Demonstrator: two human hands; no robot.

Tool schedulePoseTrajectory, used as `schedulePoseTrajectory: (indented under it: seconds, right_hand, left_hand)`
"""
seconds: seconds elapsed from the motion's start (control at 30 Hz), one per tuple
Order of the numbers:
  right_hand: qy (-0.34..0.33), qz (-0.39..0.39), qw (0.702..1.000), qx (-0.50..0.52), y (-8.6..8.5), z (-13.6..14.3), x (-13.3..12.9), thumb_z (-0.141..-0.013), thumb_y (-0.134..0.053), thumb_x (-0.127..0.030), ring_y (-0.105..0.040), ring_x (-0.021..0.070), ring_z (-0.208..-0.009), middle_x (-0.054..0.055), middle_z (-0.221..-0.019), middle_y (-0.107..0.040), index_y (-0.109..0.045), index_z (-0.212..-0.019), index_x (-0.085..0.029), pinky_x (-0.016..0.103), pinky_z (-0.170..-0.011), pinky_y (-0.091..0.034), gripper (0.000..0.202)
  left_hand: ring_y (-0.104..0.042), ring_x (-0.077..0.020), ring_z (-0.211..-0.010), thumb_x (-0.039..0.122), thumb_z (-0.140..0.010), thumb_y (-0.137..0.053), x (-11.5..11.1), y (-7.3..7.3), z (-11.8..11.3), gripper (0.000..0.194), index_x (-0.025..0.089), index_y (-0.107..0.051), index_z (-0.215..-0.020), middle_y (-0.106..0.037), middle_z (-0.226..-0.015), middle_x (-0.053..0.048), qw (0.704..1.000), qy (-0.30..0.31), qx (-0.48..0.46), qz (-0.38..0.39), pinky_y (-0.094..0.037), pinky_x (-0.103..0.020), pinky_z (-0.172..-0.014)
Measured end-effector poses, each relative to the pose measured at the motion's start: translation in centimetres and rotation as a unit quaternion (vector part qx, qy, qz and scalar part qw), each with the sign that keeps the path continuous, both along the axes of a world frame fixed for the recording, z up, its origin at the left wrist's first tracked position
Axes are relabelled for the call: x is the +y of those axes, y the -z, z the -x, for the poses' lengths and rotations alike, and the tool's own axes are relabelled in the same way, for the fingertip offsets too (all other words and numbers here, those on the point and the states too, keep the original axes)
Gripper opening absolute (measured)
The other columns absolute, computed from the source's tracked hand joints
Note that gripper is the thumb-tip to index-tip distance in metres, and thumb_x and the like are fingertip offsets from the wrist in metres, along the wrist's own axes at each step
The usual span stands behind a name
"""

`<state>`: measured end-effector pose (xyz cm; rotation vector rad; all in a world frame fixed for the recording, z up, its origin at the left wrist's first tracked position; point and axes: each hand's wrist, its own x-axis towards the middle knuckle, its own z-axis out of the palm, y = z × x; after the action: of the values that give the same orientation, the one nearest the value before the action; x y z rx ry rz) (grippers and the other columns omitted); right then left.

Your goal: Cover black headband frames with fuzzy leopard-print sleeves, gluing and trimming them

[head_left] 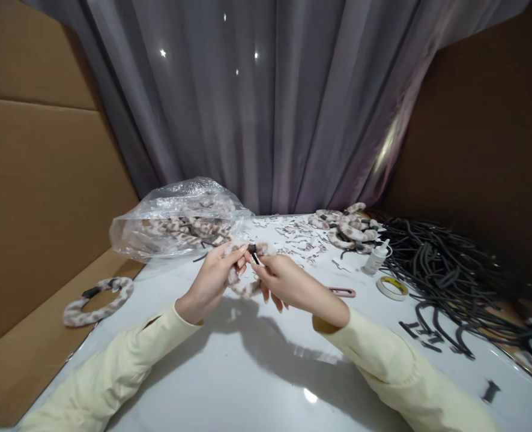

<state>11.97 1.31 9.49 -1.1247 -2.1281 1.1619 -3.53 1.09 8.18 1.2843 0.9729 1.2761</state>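
Held up over the white table is a furry, brown-spotted ring [247,290] with a short black section at its top. My left hand [214,275] closes on the ring's left side, thumb and fingers pinching near the black section. My right hand [284,279] is closed at the right side, its thumb and index finger pinching a black strip [254,254] by that section. The strip's far end is hidden by the fingers. Another furry ring [98,301] with a black section lies at the table's left edge.
A clear plastic bag [180,219] of furry rings stands back left. At the back right are more furry rings [349,228], a white bottle [376,258], a tape roll [392,288], a pink cutter [341,292] and a heap of black tubes [441,264]. Small scraps [299,237] litter the back middle.
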Motion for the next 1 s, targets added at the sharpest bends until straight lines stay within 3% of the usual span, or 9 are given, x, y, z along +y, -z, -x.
schedulePoseTrajectory:
  seconds: [0.1,0.23,0.5,0.63,0.73,0.8,0.9,1.0]
  right_hand:
    - [0.034,0.079,0.988,0.125,1.7,1.8,0.9,-0.090,-0.036,-0.028,-0.038,0.0067,-0.022,-0.004,-0.036,-0.047,-0.046,-0.060,-0.016,0.017,-0.026,-0.028,0.034]
    - [0.069,0.083,0.976,0.189,2.5,2.9,0.8,-0.090,-0.033,-0.026,-0.037,0.0059,-0.022,-0.004,-0.032,-0.042,-0.042,-0.049,-0.017,0.016,-0.026,-0.026,0.043]
    - [0.082,0.117,0.963,0.228,1.8,2.9,0.4,-0.079,-0.032,-0.013,-0.033,0.0048,-0.022,-0.004,-0.030,-0.040,-0.041,-0.043,-0.017,0.015,-0.025,-0.021,0.037]
    - [0.055,0.157,0.957,0.239,1.1,2.7,0.2,-0.076,-0.029,-0.009,-0.027,0.0049,-0.021,-0.006,-0.032,-0.043,-0.041,-0.053,-0.018,0.015,-0.025,-0.020,0.028]
    - [0.013,0.182,0.958,0.221,0.3,1.9,0.2,-0.078,-0.032,-0.011,-0.027,0.0050,-0.021,-0.006,-0.031,-0.042,-0.042,-0.054,-0.018,0.016,-0.024,-0.017,0.027]
    - [-0.022,0.170,0.968,0.183,-0.3,1.2,0.2,-0.083,-0.035,-0.016,-0.029,0.0050,-0.022,-0.005,-0.033,-0.042,-0.043,-0.053,-0.017,0.017,-0.025,-0.017,0.031]
    - [-0.055,0.111,0.988,0.092,-1.1,0.5,0.0,-0.088,-0.037,-0.023,-0.034,0.0051,-0.026,-0.004,-0.039,-0.045,-0.043,-0.055,-0.016,0.017,-0.028,-0.023,0.033]
    - [-0.039,0.020,0.999,0.010,-1.3,0.2,-0.2,-0.088,-0.036,-0.021,-0.038,0.0056,-0.032,-0.004,-0.044,-0.047,-0.041,-0.059,-0.017,0.018,-0.036,-0.028,0.030]
  left_hand:
    - [-0.038,-0.0060,-0.052,0.029,-0.079,-0.059,-0.1,-0.1,-0.1,0.023,0.014,-0.048,-0.065,-0.042,-0.058,0.004,0.999,0.013,-0.037,0.013,-0.032,-0.016,-0.049]
    - [-0.038,-0.0050,-0.052,0.026,-0.080,-0.060,-0.2,-0.3,-0.1,0.019,0.015,-0.047,-0.071,-0.047,-0.061,0.004,0.999,0.007,-0.040,-0.010,-0.031,-0.015,-0.048]
    - [-0.050,-0.0074,-0.046,0.024,-0.082,-0.055,-0.5,0.5,-0.2,0.012,0.017,-0.045,-0.085,-0.052,-0.062,0.005,0.996,0.027,0.005,-0.085,-0.037,-0.019,-0.049]
    - [-0.050,-0.0082,-0.049,0.026,-0.083,-0.052,-0.6,0.2,0.1,0.012,0.017,-0.047,-0.090,-0.052,-0.061,0.005,0.989,-0.005,0.098,-0.114,-0.037,-0.018,-0.049]
    - [-0.049,-0.0088,-0.054,0.025,-0.084,-0.051,-0.7,-0.3,0.5,0.015,0.018,-0.047,-0.096,-0.052,-0.062,0.004,0.962,-0.044,0.206,-0.174,-0.035,-0.017,-0.049]
    - [-0.044,-0.0070,-0.047,0.025,-0.084,-0.051,-0.7,-0.5,0.8,0.020,0.018,-0.045,-0.101,-0.052,-0.061,0.005,0.939,-0.062,0.267,-0.206,-0.031,-0.017,-0.044]
    - [-0.032,-0.0044,-0.036,0.020,-0.082,-0.051,-0.6,-0.5,1.1,0.023,0.018,-0.043,-0.104,-0.045,-0.055,0.009,0.905,-0.083,0.333,-0.253,-0.026,-0.016,-0.040]
    - [-0.038,-0.0053,-0.039,0.014,-0.080,-0.048,-0.3,-0.3,1.3,0.026,0.018,-0.041,-0.105,-0.047,-0.057,0.009,0.873,-0.077,0.378,-0.299,-0.030,-0.016,-0.043]
